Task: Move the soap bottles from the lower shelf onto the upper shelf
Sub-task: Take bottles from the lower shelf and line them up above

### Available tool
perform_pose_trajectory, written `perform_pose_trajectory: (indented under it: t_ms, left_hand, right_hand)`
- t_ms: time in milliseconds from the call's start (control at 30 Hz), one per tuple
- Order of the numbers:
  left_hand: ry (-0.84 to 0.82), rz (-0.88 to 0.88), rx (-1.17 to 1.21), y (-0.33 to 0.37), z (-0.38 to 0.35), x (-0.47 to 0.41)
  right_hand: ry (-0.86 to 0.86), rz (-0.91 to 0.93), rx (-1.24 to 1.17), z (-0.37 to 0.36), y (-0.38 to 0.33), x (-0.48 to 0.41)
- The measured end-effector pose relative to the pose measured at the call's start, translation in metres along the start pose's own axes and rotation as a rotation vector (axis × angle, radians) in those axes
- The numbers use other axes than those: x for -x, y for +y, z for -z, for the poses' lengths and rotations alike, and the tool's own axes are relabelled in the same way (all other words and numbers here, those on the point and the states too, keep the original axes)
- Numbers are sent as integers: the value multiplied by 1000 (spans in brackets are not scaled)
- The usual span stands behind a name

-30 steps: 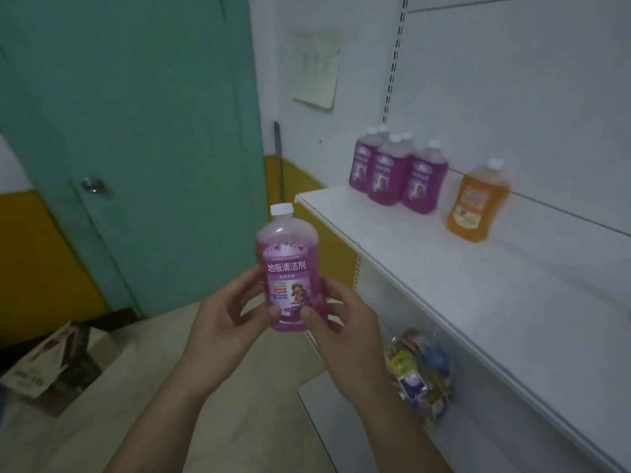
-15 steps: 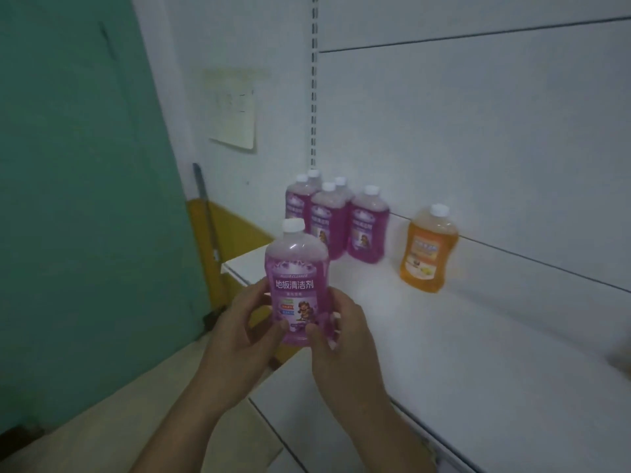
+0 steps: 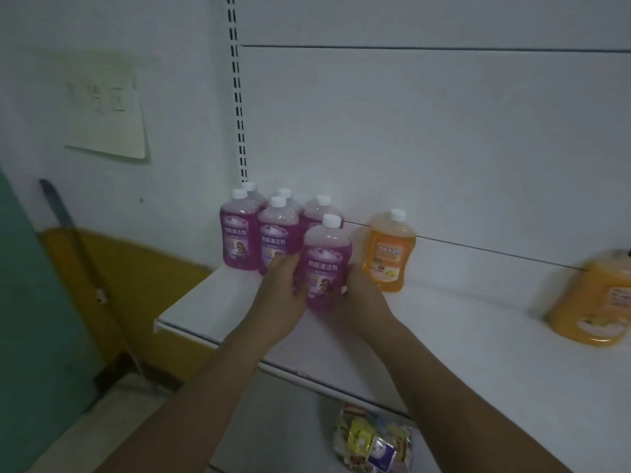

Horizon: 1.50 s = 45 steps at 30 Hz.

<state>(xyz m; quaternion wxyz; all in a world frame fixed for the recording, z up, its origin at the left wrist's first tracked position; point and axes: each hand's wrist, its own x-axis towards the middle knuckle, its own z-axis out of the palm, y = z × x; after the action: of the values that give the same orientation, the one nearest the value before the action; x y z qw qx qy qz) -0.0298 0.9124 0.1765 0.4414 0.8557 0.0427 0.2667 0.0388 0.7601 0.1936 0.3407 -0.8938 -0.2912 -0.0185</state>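
**Spotter:** Head camera has your purple soap bottle (image 3: 326,264) upright, long axis vertical, white cap on top, label facing you. It sits over the upper shelf (image 3: 444,339), just in front of the cluster of purple bottles (image 3: 263,230); whether its base touches the shelf I cannot tell.

**Operator:** And my hands?

**Spotter:** Your left hand (image 3: 281,295) wraps the bottle's left side and your right hand (image 3: 358,297) its right side, both clamped on the lower half. To your right of it stands an orange bottle (image 3: 389,250), upright and near your right hand. A larger orange container (image 3: 594,302) sits well apart at the right edge, blurred.

**Operator:** The surroundings?

**Spotter:** The shelf is white, backed by white panels with a slotted upright (image 3: 238,97). Below it, a clear bag of colourful packets (image 3: 374,442) lies on the lower shelf. A paper notice (image 3: 107,121) hangs on the white wall, a long handle (image 3: 78,254) leans against the yellow wall band, and a teal door (image 3: 30,319) fills your left.
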Motion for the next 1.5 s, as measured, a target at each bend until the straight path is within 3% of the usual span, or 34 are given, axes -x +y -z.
perform_pose_trajectory:
  t_ms: [167, 933, 1100, 1300, 1500]
  left_hand:
    - [41, -4, 64, -9, -8, -11]
    - [1, 73, 23, -2, -29, -2]
    - [-5, 72, 18, 8, -14, 9]
    - [-13, -30, -286, 27, 10, 8]
    - [-169, -233, -485, 69, -13, 23]
  right_hand:
    - [-1, -110, -36, -6, -2, -23]
    - [75, -98, -101, -16, 9, -41]
    - [4, -24, 79, -4, -6, -25]
    - [49, -36, 267, 40, -13, 38]
    - [42, -77, 396, 87, 4, 124]
